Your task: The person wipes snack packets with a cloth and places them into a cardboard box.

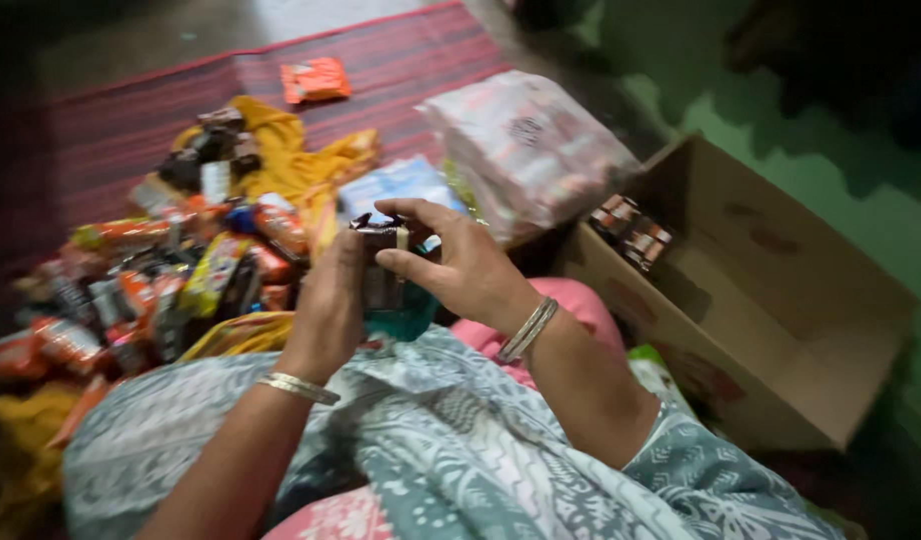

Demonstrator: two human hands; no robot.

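Both hands meet over my lap around a small dark packet (381, 262). My left hand (331, 300) grips its left side, and my right hand (453, 262) pinches its top and right side with thumb and fingers. Each wrist carries metal bangles. Just left of the hands lies a heap of small snack packets (161, 280) in orange, yellow and dark wrappers, spread on a yellow cloth (291, 160). My lap is covered by grey-green patterned fabric (451, 440).
An open cardboard box (781, 330) stands at the right with a few dark packets (631, 232) in its far corner. A large clear bag of packets (526, 150) lies behind my hands. An orange packet (316, 80) rests on the red striped mat (111, 120).
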